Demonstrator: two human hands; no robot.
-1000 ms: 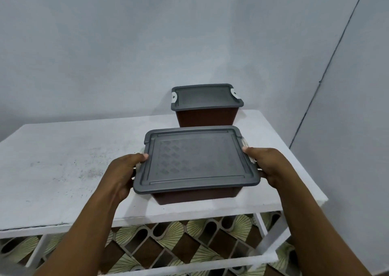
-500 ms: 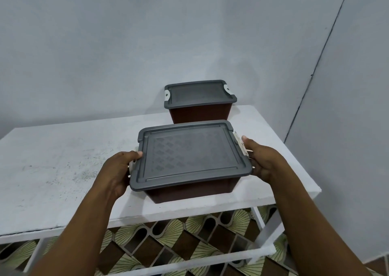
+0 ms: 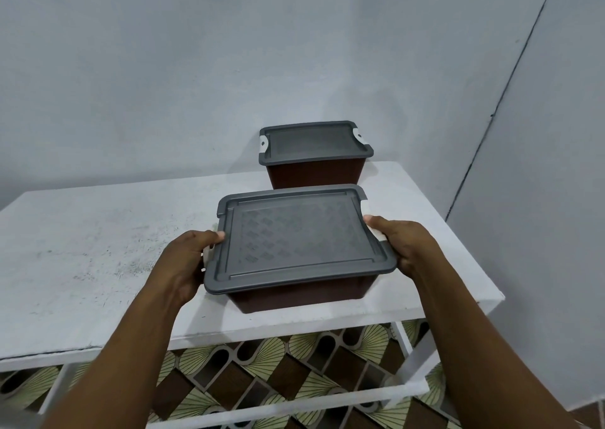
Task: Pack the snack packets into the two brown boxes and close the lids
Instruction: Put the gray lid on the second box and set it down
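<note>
In mid-frame the front box (image 3: 301, 294), grey lid (image 3: 294, 235) on, sits near the front edge of the white table (image 3: 98, 248). The left hand (image 3: 183, 261) and right hand (image 3: 406, 248) each clasp a side, fingers curled at the white clips. This looks like the closing step, so next both clips need pressing home. The back box (image 3: 314, 173) stands lidded by the grey wall, and patterned tiles (image 3: 262, 363) show below.

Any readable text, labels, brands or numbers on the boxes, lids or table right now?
None readable. The grey patterned lid of the near brown plastic box shows only embossed diamonds; the far brown box, its grey lid and white clips are blank; the white table shows only scuffs.
</note>
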